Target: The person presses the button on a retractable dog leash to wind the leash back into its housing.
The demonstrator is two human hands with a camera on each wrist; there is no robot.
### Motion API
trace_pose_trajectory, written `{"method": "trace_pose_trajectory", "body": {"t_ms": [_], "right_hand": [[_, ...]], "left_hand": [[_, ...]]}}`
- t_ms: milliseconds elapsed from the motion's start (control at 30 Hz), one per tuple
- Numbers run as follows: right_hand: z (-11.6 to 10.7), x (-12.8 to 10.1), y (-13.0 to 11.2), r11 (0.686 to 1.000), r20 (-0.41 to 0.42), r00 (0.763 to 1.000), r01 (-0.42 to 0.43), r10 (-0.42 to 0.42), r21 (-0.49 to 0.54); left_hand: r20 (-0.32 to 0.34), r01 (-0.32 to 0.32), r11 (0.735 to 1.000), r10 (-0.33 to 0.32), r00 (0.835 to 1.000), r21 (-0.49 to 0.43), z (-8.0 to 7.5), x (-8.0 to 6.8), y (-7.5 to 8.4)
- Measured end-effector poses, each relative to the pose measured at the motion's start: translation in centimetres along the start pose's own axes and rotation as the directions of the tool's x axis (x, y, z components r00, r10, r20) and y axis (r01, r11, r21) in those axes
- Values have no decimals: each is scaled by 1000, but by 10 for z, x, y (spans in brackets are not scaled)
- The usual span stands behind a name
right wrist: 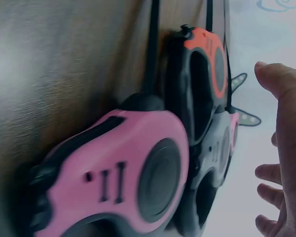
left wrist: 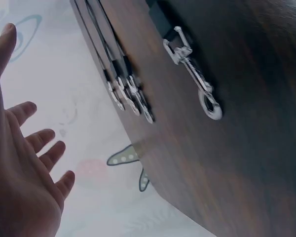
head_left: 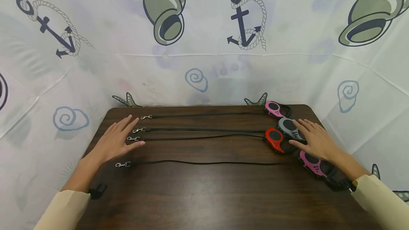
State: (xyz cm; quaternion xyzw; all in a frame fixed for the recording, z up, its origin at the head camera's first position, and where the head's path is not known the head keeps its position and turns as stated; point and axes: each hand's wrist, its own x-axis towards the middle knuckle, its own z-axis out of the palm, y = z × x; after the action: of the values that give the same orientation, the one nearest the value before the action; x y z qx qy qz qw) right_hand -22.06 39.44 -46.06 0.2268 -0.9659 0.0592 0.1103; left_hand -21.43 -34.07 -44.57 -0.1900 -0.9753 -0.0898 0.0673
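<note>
Four retractable dog leashes lie stretched across the table, their handles at the right and metal clips at the left. My left hand (head_left: 116, 139), fingers spread and holding nothing, hovers by the clips; the nearest clip (left wrist: 195, 74) shows large in the left wrist view. My right hand (head_left: 314, 139) is spread above the handles, also holding nothing. It overlaps the grey leash handle (head_left: 289, 127) in the head view. Beside that is the red leash handle (head_left: 274, 137). One pink leash handle (right wrist: 123, 168) lies nearest me, partly under my right wrist; another pink handle (head_left: 273, 108) lies at the far edge.
The dark wooden table (head_left: 198, 194) has rounded far corners. A white cloth (head_left: 198, 38) printed with anchors and shells hangs behind it and at both sides. Black cords (head_left: 204, 162) run between handles and clips.
</note>
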Motion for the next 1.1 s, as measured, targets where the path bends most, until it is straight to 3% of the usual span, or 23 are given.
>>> {"method": "trace_pose_trajectory", "body": {"t_ms": [267,600,867,1100], "right_hand": [[0,-22,0,1000,-58,998,4,-5,-22],[-1,-47,-2,999,-92,995,39,-40,-16],[1,-68,-6,999,-89,996,-7,11,49],[8,-89,-4,999,-108,994,-26,29,27]], "left_hand": [[-63,-51,999,50,997,-11,2,-16,0],[-51,-60,997,58,997,-41,2,-30,-1],[-41,-67,994,63,997,-88,5,-46,0],[-37,-89,989,85,996,-115,10,-55,-2]]}}
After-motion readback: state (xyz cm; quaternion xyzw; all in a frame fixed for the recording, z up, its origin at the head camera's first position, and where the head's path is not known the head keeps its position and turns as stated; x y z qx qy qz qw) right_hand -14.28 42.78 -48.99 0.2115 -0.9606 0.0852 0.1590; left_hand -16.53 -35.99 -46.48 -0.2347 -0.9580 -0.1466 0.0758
